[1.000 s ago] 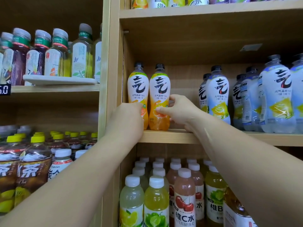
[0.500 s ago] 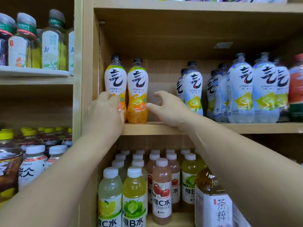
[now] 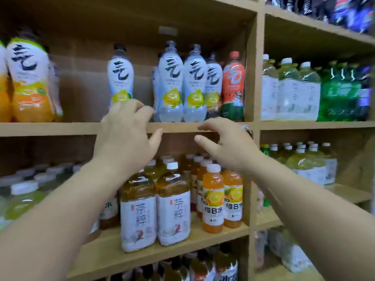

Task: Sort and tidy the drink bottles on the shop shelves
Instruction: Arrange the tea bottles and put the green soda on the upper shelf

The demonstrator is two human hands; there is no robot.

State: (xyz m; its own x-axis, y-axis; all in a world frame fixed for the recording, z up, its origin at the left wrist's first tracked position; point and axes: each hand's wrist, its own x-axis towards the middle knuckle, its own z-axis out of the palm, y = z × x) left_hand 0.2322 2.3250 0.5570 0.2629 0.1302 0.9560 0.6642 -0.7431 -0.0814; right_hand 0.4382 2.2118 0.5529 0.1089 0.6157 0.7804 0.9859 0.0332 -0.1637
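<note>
A lone lemon-label bottle (image 3: pixel 120 78) stands upright on the shelf (image 3: pixel 50 129), apart from a tight lemon-label row (image 3: pixel 182 84) ending in one red bottle (image 3: pixel 233 86).

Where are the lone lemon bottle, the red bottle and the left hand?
Lone lemon bottle (image 3: pixel 120 78): head view, on its white label.
Red bottle (image 3: pixel 233 82): head view, on its red label, mid-body.
Left hand (image 3: pixel 126 134): head view, on the back of the hand.

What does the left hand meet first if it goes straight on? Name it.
Most likely the lone lemon bottle. The left hand reaches up and forward with its fingers at that bottle's lower part; depth is unclear, so contact cannot be confirmed.
</note>
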